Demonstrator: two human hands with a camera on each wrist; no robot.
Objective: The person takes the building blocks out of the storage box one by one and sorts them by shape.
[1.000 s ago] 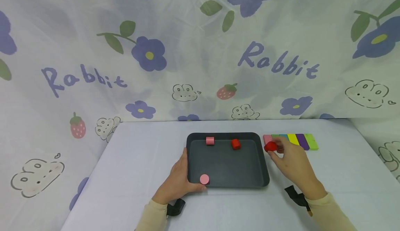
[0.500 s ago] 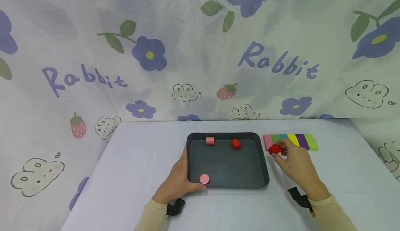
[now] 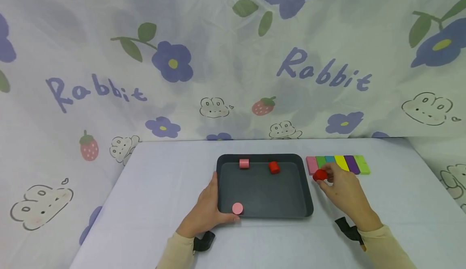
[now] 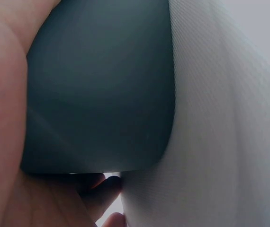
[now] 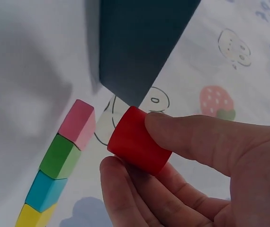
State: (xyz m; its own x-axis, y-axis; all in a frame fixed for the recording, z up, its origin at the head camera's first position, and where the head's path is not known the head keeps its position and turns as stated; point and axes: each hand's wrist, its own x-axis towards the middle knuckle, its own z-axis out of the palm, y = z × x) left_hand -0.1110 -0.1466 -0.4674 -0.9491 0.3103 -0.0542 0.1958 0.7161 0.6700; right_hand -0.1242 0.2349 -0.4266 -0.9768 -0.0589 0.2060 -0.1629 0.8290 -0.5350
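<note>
While right fingers [image 5: 121, 191] pinch red cylinder [image 5: 137, 142] above white tabletop [image 3: 160, 180], left fingers [image 3: 212, 186] lie straight against tray [image 3: 269, 194]; flowered cloth [image 3: 225, 66] behind.

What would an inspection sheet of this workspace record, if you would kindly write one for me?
Surface: white tabletop.
Job's things: dark tray; inside, a far pink cylinder lying on its side, a near pink cylinder with round face up, and a tray red cylinder toward the far side.
Clutter: row of six coloured blocks, right of the tray.
Grips: left grip rests against the tray's near left corner; right grip pinches another red cylinder.
Cables: nothing seen.
Surroundings: backdrop printed with flowers, strawberries and "Rabbit" lettering.
</note>
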